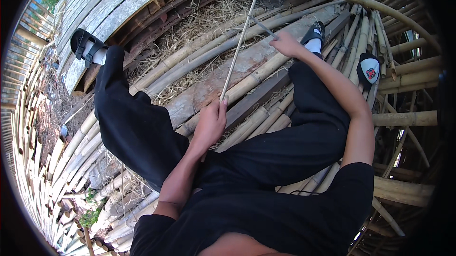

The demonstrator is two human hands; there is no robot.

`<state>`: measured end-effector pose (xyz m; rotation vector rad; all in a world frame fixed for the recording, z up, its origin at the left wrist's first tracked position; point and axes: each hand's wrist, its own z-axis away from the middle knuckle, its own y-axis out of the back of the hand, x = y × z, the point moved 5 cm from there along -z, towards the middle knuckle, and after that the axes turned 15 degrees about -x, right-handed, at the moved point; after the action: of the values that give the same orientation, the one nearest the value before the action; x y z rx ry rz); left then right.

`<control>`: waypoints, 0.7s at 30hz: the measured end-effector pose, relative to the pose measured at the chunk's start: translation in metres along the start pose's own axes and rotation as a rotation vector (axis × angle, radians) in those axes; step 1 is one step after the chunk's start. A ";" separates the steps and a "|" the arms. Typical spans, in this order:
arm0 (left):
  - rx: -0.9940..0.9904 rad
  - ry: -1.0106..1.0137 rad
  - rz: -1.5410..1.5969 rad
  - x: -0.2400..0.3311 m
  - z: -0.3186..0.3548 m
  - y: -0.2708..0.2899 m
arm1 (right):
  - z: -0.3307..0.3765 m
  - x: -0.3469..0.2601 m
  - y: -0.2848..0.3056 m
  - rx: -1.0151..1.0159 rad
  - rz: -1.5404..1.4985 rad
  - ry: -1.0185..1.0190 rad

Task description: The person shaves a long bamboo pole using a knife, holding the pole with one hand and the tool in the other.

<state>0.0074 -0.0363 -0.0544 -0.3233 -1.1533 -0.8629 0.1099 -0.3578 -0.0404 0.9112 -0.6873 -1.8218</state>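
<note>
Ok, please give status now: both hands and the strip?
Left hand shut on thin bamboo strip. Right hand shut on blade against strip. Nothing in the way.

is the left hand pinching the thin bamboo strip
Yes, the left hand pinches the lower end of the thin bamboo strip between its fingertips.

Smooth pale bamboo strip [240, 42], dull metal blade [261, 27], rough weathered plank [247, 63].

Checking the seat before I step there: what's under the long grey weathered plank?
Round bamboo poles and dry straw show beside the long grey weathered plank; directly beneath is hidden.
</note>
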 end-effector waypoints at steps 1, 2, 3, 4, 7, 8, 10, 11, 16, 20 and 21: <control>0.005 0.000 -0.007 -0.002 0.000 0.001 | 0.006 -0.025 -0.014 -0.060 0.011 0.043; 0.010 -0.005 -0.015 -0.004 0.000 0.002 | 0.011 -0.048 -0.026 -0.115 0.023 0.085; 0.005 -0.005 -0.023 -0.006 -0.001 0.001 | 0.010 -0.060 -0.039 -0.112 0.015 0.083; 0.010 -0.022 -0.016 -0.008 -0.002 0.000 | 0.008 -0.071 -0.053 -0.127 0.066 0.104; 0.017 0.002 -0.020 -0.009 -0.002 -0.001 | 0.000 -0.085 -0.053 -0.168 0.188 0.104; 0.018 0.038 -0.024 -0.010 -0.002 -0.001 | -0.008 -0.086 -0.049 -0.192 0.266 0.082; 0.005 0.047 -0.012 -0.005 -0.002 -0.002 | -0.034 -0.056 -0.014 -0.063 0.145 -0.044; -0.005 0.054 0.006 -0.004 -0.001 -0.003 | -0.049 -0.036 0.006 -0.013 0.178 -0.092; -0.016 -0.037 -0.022 -0.006 -0.003 -0.005 | -0.076 0.075 0.080 0.301 0.082 -0.261; -0.050 0.008 0.119 -0.022 -0.011 -0.005 | -0.064 0.013 0.007 0.038 0.047 -0.049; -0.034 0.013 0.104 -0.026 -0.012 -0.004 | -0.047 -0.013 -0.013 -0.030 0.051 -0.024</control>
<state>0.0084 -0.0353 -0.0836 -0.4018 -1.1014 -0.7924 0.1454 -0.3437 -0.0733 0.8463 -0.6900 -1.7955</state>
